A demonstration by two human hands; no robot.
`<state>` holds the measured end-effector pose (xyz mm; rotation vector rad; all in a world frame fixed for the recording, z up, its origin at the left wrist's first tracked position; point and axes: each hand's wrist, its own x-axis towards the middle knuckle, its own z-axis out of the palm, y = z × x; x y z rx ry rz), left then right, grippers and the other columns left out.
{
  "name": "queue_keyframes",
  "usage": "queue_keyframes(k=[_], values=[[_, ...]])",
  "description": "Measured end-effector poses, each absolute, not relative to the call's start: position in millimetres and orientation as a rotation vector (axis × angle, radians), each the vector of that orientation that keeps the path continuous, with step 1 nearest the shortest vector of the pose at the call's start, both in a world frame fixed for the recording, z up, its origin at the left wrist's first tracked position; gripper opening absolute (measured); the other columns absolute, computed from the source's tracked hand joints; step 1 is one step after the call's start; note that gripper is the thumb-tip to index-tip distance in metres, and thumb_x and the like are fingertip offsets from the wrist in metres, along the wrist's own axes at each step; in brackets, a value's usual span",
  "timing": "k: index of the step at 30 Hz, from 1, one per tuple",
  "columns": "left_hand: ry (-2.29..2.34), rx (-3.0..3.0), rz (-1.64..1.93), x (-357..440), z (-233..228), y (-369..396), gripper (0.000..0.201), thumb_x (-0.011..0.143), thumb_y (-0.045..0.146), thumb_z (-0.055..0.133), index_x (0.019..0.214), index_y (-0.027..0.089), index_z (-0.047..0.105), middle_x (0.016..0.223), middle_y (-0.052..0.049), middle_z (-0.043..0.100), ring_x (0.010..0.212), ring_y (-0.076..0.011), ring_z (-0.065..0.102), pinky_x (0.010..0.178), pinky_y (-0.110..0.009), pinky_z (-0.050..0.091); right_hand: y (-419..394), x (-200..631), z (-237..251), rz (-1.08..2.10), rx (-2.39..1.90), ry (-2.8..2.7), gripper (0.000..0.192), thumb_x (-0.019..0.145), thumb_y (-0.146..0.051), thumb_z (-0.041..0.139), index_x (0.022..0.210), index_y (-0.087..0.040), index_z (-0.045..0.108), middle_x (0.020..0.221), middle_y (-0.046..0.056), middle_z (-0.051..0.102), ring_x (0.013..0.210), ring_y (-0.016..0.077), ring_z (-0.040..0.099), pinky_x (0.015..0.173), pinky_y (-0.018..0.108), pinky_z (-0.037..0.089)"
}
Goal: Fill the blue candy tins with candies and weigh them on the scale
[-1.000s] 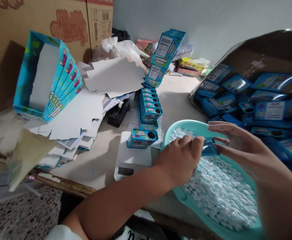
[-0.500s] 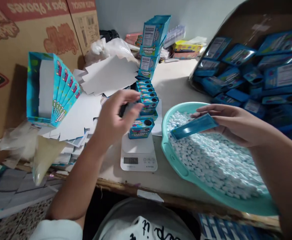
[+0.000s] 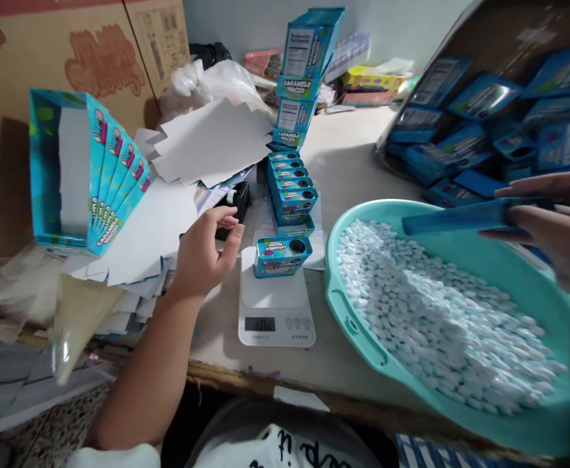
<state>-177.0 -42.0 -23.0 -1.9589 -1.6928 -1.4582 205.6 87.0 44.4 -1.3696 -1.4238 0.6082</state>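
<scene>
My left hand [image 3: 211, 250] hovers left of a white digital scale [image 3: 277, 325], fingers loosely bent and thumb apart, with nothing in it. On the scale's plate sits a small blue candy box [image 3: 283, 258] with a dark round spot on its top. My right hand [image 3: 552, 221], at the right edge and partly blurred, grips a narrow blue carton [image 3: 460, 218] held level above the far side of a turquoise tub [image 3: 357, 325]. The tub holds a heap of small white candies [image 3: 426, 312]. Whether the carton holds anything cannot be seen.
A row of blue boxes [image 3: 292, 188] stands behind the scale, with taller stacked cartons [image 3: 299, 84] beyond. Fanned open cartons [image 3: 90, 175] and white card sheets [image 3: 216, 143] lie left, before a cardboard box [image 3: 94, 65]. At the right, a large container holds more blue boxes [image 3: 484, 97].
My right hand has moved right with the blue carton, lifting it off the candies. My left hand has drawn left and down, away from the boxes. The camera view has shifted slightly.
</scene>
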Motion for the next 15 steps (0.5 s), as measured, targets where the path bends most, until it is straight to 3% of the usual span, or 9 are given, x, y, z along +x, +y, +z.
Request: queue_keyframes(k=[3,8,12,15], values=[[-1.709,-1.961,-1.438,-174.7,-23.1,-43.9,0.025,0.097,0.032,0.057,0.119,0.02,0.057,0.096,-0.004,0.074,0.089,-0.0177,0.073,0.084,-0.033,0.059,85.8,203.0,47.5,0.64,-1.462,-1.312,0.033,0.053,-0.029,0.098,0.079,-0.022,0.077,0.07,0.004,0.065,0.063,0.0161,0.061,0.074,0.047,0.058],[-1.801,-1.914,-1.414,-174.0,-25.5,-46.9,0.031,0.096,0.035,0.06,0.124,0.022,0.058,0.104,-0.007,0.074,0.094,-0.0229,0.073,0.088,-0.039,0.059,84.0,189.2,57.1,0.788,-1.584,-1.262,0.026,0.058,-0.008,0.086,0.079,-0.016,0.074,0.064,0.001,0.065,0.059,0.0144,0.062,0.063,0.035,0.057],[-1.861,-1.887,-1.443,-173.1,-26.8,-49.4,0.035,0.094,0.039,0.061,0.126,0.024,0.058,0.107,-0.008,0.074,0.097,-0.0265,0.072,0.09,-0.045,0.058,87.2,193.3,55.6,0.883,-1.628,-1.271,0.029,0.063,-0.011,0.082,0.091,-0.016,0.073,0.066,0.002,0.068,0.067,0.0178,0.066,0.065,0.031,0.057],[-1.918,-1.875,-1.457,-171.4,-25.6,-51.7,0.037,0.094,0.043,0.061,0.127,0.026,0.058,0.107,-0.007,0.073,0.098,-0.0283,0.072,0.089,-0.047,0.057,88.0,201.8,52.2,0.897,-1.6,-1.462,0.034,0.065,-0.023,0.085,0.097,-0.018,0.073,0.082,0.005,0.072,0.085,0.0208,0.068,0.074,0.031,0.057]])
